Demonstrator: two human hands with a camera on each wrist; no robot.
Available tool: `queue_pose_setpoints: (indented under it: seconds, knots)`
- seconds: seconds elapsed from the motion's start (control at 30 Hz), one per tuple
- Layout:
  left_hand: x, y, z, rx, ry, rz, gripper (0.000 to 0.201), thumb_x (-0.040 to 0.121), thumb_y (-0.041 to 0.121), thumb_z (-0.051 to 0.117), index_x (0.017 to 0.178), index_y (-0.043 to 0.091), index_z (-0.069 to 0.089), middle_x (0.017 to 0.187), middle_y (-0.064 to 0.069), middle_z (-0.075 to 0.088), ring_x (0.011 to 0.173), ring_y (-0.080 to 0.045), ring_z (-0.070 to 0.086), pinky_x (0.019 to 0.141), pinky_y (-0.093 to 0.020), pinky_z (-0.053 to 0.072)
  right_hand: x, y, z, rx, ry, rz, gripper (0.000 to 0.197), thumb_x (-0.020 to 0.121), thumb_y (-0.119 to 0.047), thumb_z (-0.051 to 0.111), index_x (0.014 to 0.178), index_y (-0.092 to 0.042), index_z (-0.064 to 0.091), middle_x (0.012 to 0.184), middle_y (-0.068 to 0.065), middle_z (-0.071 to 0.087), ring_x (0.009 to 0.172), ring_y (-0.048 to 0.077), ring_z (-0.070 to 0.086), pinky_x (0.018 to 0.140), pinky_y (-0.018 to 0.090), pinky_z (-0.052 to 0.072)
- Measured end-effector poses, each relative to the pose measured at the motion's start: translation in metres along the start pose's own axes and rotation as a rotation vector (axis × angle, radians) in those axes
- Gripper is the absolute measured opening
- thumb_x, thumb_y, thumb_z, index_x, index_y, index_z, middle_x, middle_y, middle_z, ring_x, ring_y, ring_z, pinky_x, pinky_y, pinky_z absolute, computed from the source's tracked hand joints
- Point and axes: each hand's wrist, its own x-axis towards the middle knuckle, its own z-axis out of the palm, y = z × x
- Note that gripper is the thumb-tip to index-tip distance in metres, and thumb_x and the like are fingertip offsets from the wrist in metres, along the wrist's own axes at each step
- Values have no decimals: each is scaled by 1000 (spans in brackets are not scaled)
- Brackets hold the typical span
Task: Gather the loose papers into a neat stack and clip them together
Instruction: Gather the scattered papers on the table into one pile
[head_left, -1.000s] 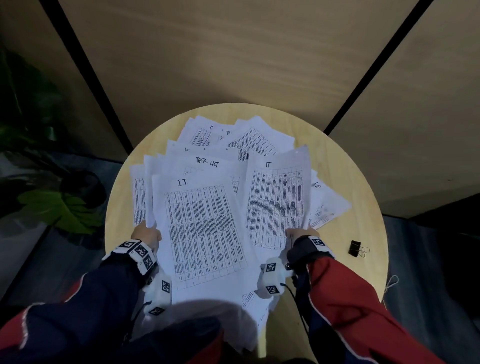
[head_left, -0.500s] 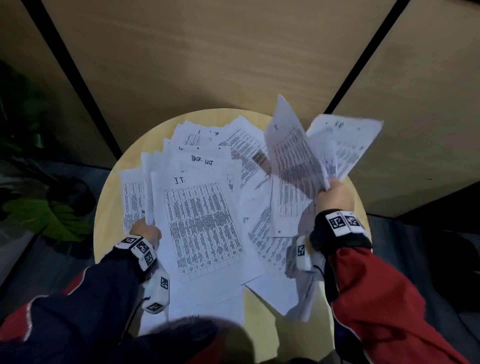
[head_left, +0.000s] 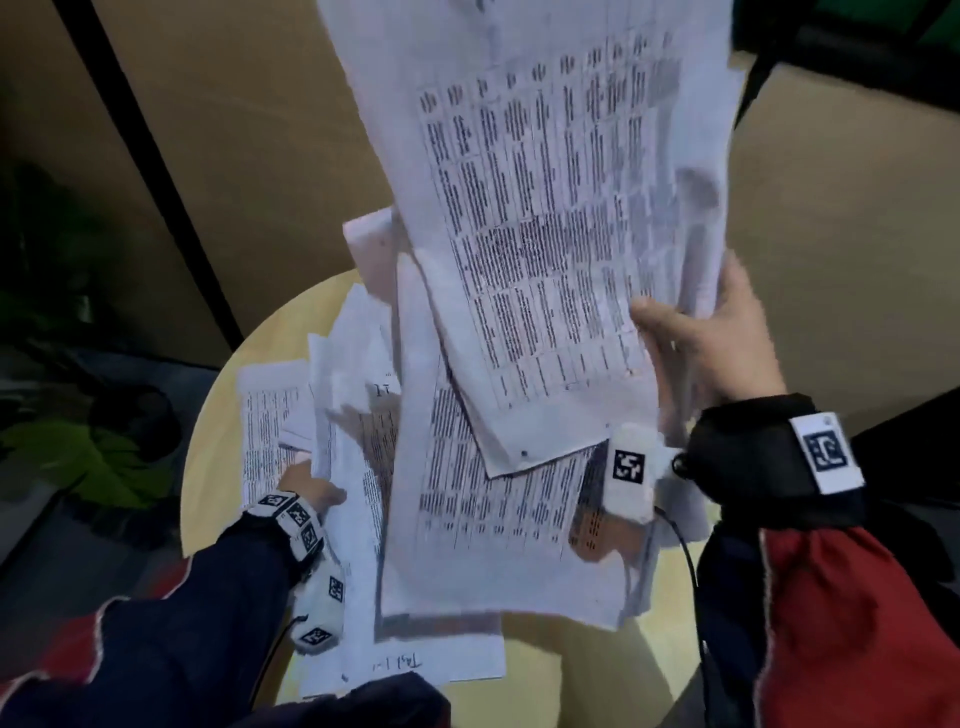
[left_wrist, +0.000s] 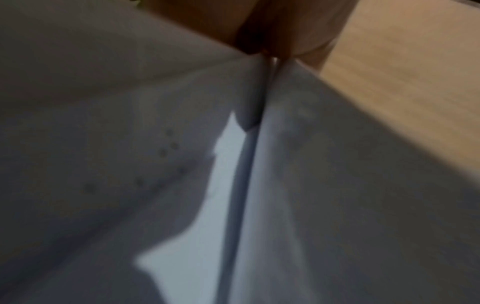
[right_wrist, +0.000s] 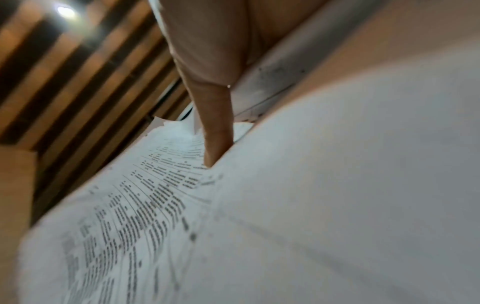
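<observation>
My right hand (head_left: 696, 332) grips a loose sheaf of printed papers (head_left: 550, 208) and holds it high above the round wooden table (head_left: 218, 426), thumb on the printed face. In the right wrist view one finger (right_wrist: 215, 123) presses between the sheets (right_wrist: 311, 205). My left hand (head_left: 311, 488) pinches the left edge of the papers (head_left: 358, 467) still lying on the table, some of them lifted and folded over. The left wrist view shows fingers (left_wrist: 272, 35) pinching sheet edges (left_wrist: 249, 164). The binder clip is hidden.
Tan wall panels (head_left: 234, 130) with dark seams stand just behind the table. A green leafy plant (head_left: 78, 457) sits on the floor to the left. Bare tabletop (head_left: 571, 675) shows near the front edge.
My right hand has swept its bundle of papers up and toward the camera, high off the table. The left hand has lifted and turned the left sheets. The camera tilted closer.
</observation>
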Motion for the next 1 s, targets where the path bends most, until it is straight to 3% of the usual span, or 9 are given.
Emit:
queue_pose_setpoints:
  seconds: [0.07,0.17,0.3,0.43,0.6,0.7,0.8,0.9,1.0]
  knots:
    - [-1,-2,-4,-23,-30,-9,13,75,-5,66,84,0,58,74,-18,58,63,-24,55,60,-31,44,-5,15,17,103,-9,179,48,80,8,65,124,-5,51,89,1,72,70,3,70,61,16,56]
    - [-1,-4,-10,-43,-66,-2,19,76,-6,64,65,4,51,56,-9,48,49,-17,43,49,-21,35,-8,50,45,231,-63,389,44,82,13,58,124,1,52,102,13,72,87,23,71,67,23,60]
    - [-13,-2,-12,-160,-58,26,9,80,-5,61,86,0,58,45,-7,58,47,-22,48,48,-22,41,-7,108,82,-103,-166,562,16,84,10,57,96,0,57,72,12,57,60,22,52,43,16,47]
    - [-12,-1,-8,-191,-47,18,41,81,2,65,121,-2,55,118,-31,61,109,-46,57,93,-49,46,-5,173,100,-624,-219,621,9,79,-6,60,85,-10,54,71,9,57,63,24,53,49,21,35]
    - [-1,-4,-7,-82,-64,-45,10,81,0,57,82,5,48,63,-8,49,53,-20,46,51,-23,37,-8,204,108,-774,-334,693,9,84,-5,56,91,-9,53,88,13,59,79,26,56,67,26,44]
    - [10,-7,-4,-204,-56,-76,29,82,-3,54,60,9,40,57,-6,37,48,-17,33,51,-23,27,-12,206,113,-684,-312,715,23,88,-8,51,111,-6,49,100,13,58,90,30,58,78,32,48]
    - [-1,2,-3,-503,-107,-83,13,92,18,51,89,9,58,78,-12,55,70,-27,53,68,-30,40,-25,205,127,-553,-429,697,29,84,-11,55,113,-13,51,91,7,60,78,26,58,67,28,47]
    - [-3,2,-2,-482,-172,-70,71,74,42,72,131,7,50,132,-14,55,126,-35,48,104,-39,37,-33,208,134,-480,-335,684,46,83,-12,55,127,-17,42,96,9,59,73,25,58,62,28,46]
    - [6,0,0,-244,-84,-6,50,81,3,64,128,0,48,117,-22,60,105,-33,56,90,-35,44,-41,211,137,-396,-443,709,46,87,-6,55,130,-16,41,91,8,54,66,16,50,51,22,39]
